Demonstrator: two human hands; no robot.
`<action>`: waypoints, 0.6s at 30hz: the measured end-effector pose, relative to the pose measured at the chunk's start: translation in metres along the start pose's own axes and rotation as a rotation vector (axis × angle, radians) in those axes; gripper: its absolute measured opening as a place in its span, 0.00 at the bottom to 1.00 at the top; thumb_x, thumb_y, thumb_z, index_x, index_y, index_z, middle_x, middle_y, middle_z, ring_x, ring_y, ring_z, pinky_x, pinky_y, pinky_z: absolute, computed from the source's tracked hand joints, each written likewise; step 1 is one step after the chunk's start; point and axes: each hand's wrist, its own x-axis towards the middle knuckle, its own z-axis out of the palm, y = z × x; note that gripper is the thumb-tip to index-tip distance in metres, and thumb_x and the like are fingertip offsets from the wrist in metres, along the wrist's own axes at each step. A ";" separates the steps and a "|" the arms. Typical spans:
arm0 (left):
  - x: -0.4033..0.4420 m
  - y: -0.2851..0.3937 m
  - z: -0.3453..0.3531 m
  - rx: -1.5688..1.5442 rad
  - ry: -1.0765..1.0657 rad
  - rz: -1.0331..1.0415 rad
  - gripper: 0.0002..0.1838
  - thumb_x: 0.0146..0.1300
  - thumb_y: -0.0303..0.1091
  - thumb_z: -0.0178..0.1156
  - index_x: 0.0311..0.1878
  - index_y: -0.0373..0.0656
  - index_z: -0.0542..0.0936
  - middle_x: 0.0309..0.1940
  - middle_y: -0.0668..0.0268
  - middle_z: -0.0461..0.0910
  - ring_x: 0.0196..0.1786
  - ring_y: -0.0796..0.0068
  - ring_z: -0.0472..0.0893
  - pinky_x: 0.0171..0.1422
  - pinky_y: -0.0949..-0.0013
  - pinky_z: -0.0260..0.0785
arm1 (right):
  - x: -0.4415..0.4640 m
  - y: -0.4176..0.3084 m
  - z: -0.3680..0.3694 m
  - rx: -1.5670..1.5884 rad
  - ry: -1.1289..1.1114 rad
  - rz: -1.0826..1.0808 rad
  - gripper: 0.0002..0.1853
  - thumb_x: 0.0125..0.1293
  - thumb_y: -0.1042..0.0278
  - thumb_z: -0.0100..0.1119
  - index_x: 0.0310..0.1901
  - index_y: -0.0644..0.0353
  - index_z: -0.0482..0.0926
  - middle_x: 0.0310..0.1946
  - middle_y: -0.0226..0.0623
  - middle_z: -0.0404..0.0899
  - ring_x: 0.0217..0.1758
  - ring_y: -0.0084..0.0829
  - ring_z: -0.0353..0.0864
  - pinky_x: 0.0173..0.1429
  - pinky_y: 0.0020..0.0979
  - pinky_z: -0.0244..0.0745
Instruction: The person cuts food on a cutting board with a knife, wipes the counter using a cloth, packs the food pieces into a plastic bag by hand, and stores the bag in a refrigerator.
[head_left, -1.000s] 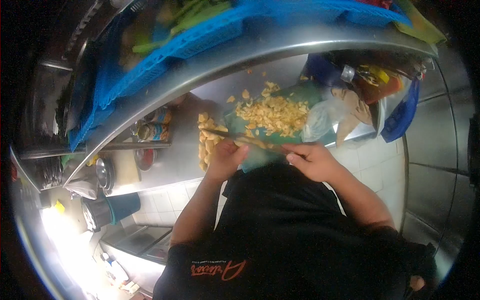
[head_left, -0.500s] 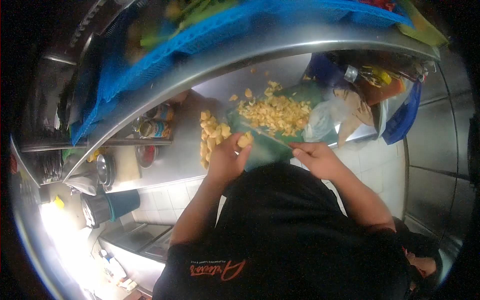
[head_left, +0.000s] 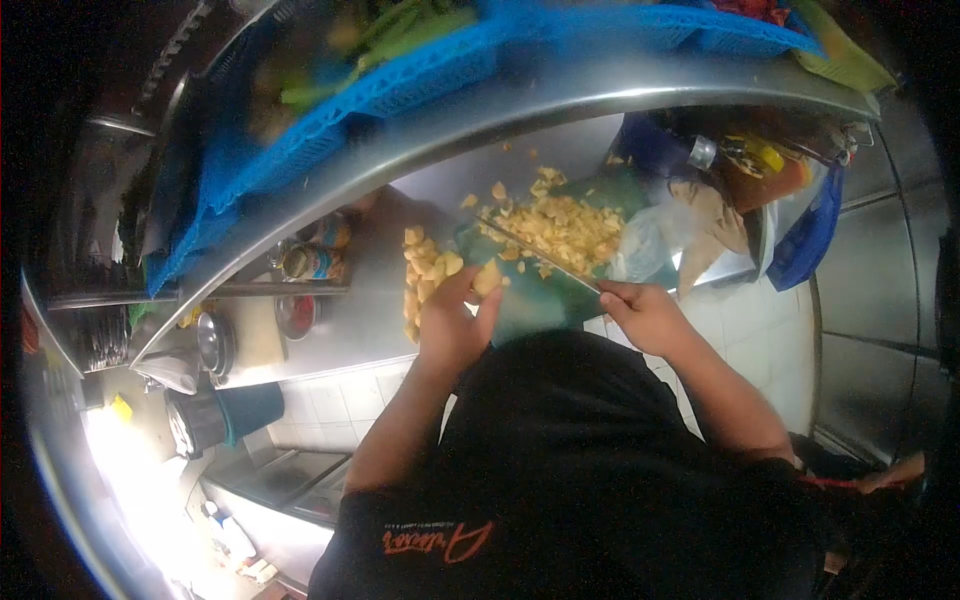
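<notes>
My left hand (head_left: 452, 325) is closed around a peeled yellow potato (head_left: 487, 277), held at the left edge of the green cutting board (head_left: 530, 306). My right hand (head_left: 640, 318) grips the handle of a knife (head_left: 545, 257). Its long blade slants up and left across the board, over the near side of a pile of chopped potato pieces (head_left: 575, 225). Just left of the board, several larger peeled potatoes (head_left: 412, 262) lie heaped on the metal counter (head_left: 365, 300), close to my left hand.
Above the counter runs a metal shelf edge (head_left: 560, 98) with blue plastic baskets (head_left: 430, 85). A clear plastic bag (head_left: 640, 250) touches the board's right side. Cans (head_left: 312, 262) and metal bowls (head_left: 213, 342) stand at the left. Behind my right elbow, part of another person shows.
The knife has swung up and away from me, from low by the board's near part to over the chopped pile. My left hand stays nearly in place, the potato turned slightly.
</notes>
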 end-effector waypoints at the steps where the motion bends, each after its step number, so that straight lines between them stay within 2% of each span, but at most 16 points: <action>1: 0.004 0.008 -0.003 0.024 0.003 0.026 0.18 0.58 0.37 0.71 0.48 0.37 0.83 0.33 0.56 0.84 0.33 0.60 0.84 0.39 0.62 0.76 | -0.003 -0.004 0.000 0.064 -0.013 -0.028 0.21 0.72 0.58 0.57 0.60 0.64 0.80 0.44 0.54 0.85 0.45 0.43 0.87 0.52 0.37 0.78; 5: 0.008 0.004 0.001 0.088 0.047 0.118 0.17 0.56 0.36 0.72 0.46 0.38 0.84 0.34 0.57 0.84 0.34 0.60 0.84 0.40 0.62 0.76 | -0.011 -0.021 0.002 0.147 -0.052 -0.145 0.21 0.72 0.59 0.58 0.59 0.65 0.80 0.45 0.54 0.85 0.44 0.41 0.87 0.51 0.36 0.78; 8: 0.010 0.006 -0.002 0.198 0.088 0.272 0.15 0.54 0.35 0.73 0.42 0.38 0.85 0.33 0.57 0.84 0.33 0.60 0.84 0.39 0.62 0.76 | -0.015 -0.033 0.000 0.020 -0.057 -0.201 0.20 0.72 0.59 0.58 0.58 0.64 0.81 0.45 0.54 0.85 0.45 0.42 0.87 0.51 0.36 0.78; 11: 0.006 0.002 -0.003 0.211 0.057 0.180 0.15 0.52 0.35 0.73 0.40 0.38 0.85 0.33 0.58 0.84 0.34 0.60 0.84 0.40 0.62 0.76 | -0.016 -0.035 -0.002 -0.223 0.029 -0.208 0.22 0.71 0.52 0.56 0.58 0.58 0.82 0.42 0.55 0.85 0.45 0.54 0.85 0.52 0.43 0.80; 14: 0.007 0.001 0.003 0.178 0.104 0.215 0.16 0.55 0.35 0.71 0.44 0.37 0.85 0.32 0.59 0.84 0.30 0.68 0.82 0.35 0.66 0.74 | -0.009 -0.030 -0.007 -0.382 0.124 -0.045 0.22 0.71 0.52 0.56 0.59 0.58 0.81 0.43 0.55 0.85 0.46 0.55 0.84 0.51 0.43 0.80; 17: 0.005 0.002 0.006 0.031 0.105 0.105 0.16 0.59 0.33 0.69 0.48 0.36 0.83 0.34 0.61 0.84 0.32 0.71 0.82 0.35 0.69 0.74 | -0.005 -0.007 -0.012 -0.088 0.064 -0.016 0.22 0.71 0.53 0.57 0.58 0.59 0.82 0.44 0.53 0.85 0.45 0.55 0.85 0.51 0.43 0.80; 18: 0.005 0.001 0.006 -0.140 0.065 -0.009 0.17 0.60 0.32 0.69 0.51 0.36 0.82 0.35 0.61 0.84 0.33 0.71 0.82 0.36 0.70 0.74 | -0.004 0.000 -0.008 0.015 0.045 -0.070 0.22 0.71 0.55 0.57 0.59 0.60 0.81 0.43 0.52 0.86 0.46 0.50 0.85 0.52 0.39 0.79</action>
